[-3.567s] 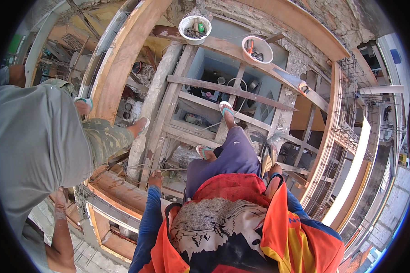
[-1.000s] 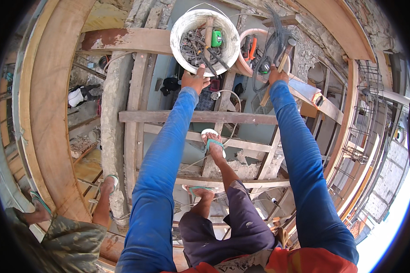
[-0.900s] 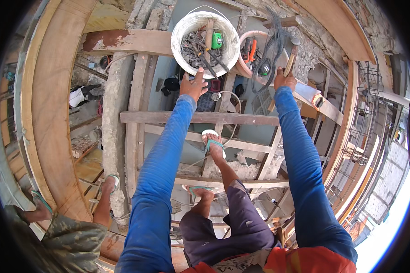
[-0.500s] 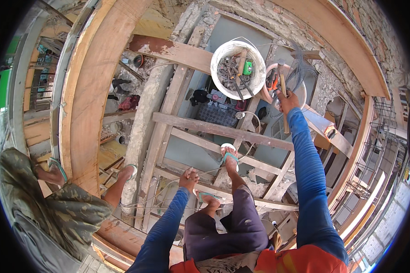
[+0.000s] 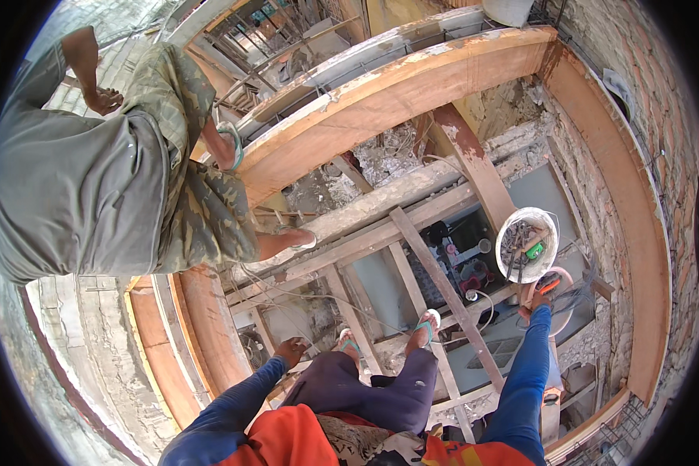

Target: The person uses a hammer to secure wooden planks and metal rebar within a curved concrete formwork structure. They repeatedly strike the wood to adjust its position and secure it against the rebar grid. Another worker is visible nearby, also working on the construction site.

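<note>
My right hand [image 5: 539, 301] reaches forward to the pink bucket [image 5: 561, 317]. Its fingers curl beside an orange-handled tool [image 5: 550, 286], which looks like pliers; what lies inside the grip is too small to make out. Just beyond stands a white bucket [image 5: 552, 233] holding dark metal bits, tools and a green item [image 5: 534, 250]. Loose grey wire [image 5: 589, 289] hangs at the pink bucket's right side. My left hand [image 5: 291, 351] hovers beside my left knee, fingers loosely apart and holding nothing.
My sandalled feet rest on narrow timber beams [image 5: 450, 299] with gaps and a lower level beneath. At left, a co-worker in a grey shirt [image 5: 93, 194] stands across curved wooden formwork [image 5: 396, 89]. A brick wall [image 5: 664, 132] rises at right. A cable [image 5: 365, 311] crosses the beams.
My view has swung left, bringing more of the co-worker into sight. The hammer seen in my right hand no longer shows clearly. My left hand's fingers have loosened from a closed shape.
</note>
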The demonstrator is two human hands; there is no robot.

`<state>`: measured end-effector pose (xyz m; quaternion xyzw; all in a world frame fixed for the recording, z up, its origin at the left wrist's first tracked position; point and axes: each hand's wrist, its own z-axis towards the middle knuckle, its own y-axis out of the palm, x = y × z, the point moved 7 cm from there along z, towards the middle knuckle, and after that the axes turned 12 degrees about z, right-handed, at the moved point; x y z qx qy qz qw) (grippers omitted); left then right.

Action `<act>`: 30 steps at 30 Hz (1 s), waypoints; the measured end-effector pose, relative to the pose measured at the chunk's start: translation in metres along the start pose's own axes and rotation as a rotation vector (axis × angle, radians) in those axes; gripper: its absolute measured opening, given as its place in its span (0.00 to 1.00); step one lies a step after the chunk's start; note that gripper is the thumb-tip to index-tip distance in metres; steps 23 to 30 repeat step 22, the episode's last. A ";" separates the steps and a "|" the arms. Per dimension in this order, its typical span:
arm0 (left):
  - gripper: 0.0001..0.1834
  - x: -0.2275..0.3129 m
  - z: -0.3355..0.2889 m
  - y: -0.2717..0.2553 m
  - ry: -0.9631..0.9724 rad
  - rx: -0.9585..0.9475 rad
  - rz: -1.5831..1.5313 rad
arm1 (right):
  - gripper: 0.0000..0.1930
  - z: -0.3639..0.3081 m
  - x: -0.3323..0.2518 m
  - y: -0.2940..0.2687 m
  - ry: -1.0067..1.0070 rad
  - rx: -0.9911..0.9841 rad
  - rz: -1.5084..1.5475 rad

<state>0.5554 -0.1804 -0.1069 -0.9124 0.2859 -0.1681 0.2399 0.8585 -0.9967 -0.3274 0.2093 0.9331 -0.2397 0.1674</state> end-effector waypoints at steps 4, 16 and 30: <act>0.30 -0.018 -0.036 0.006 0.020 0.065 0.050 | 0.23 -0.012 -0.007 -0.003 0.128 -0.061 -0.123; 0.29 -0.031 -0.060 -0.001 0.138 0.257 0.049 | 0.30 -0.139 -0.100 -0.062 -0.771 0.569 -0.739; 0.33 -0.070 -0.115 0.052 -0.089 0.005 -0.200 | 0.25 -0.255 -0.071 0.032 -0.742 0.207 -0.890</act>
